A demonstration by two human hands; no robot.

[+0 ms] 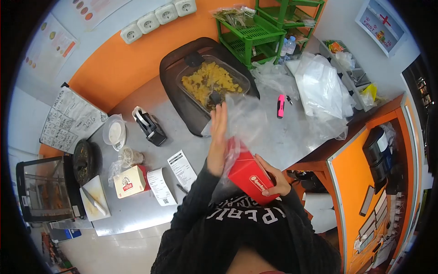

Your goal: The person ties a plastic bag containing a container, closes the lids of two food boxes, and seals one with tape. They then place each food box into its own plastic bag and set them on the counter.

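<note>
A red food box point(248, 176) with a white logo is held tilted in front of my chest. My right hand point(276, 179) grips it around its right side, thumb along the top edge. A clear plastic bag point(246, 118) billows above the box and overlaps its left end. Against the bag's left side, my left hand point(219, 139) is raised with its fingers straight and flat together, pointing away from me. Beyond the fingertips sits a lidded clear tray of yellow chunks point(207, 82) on a dark bag point(171, 68).
Left on the steel table point(137, 219) are a tape dispenser point(149, 127), receipts point(160, 186), a cream-and-red box point(129, 181) and a knife point(94, 201) on a cutting board point(101, 211). To the right lie a pink highlighter point(280, 106) and plastic bags point(319, 82). Green racks point(251, 34) stand behind.
</note>
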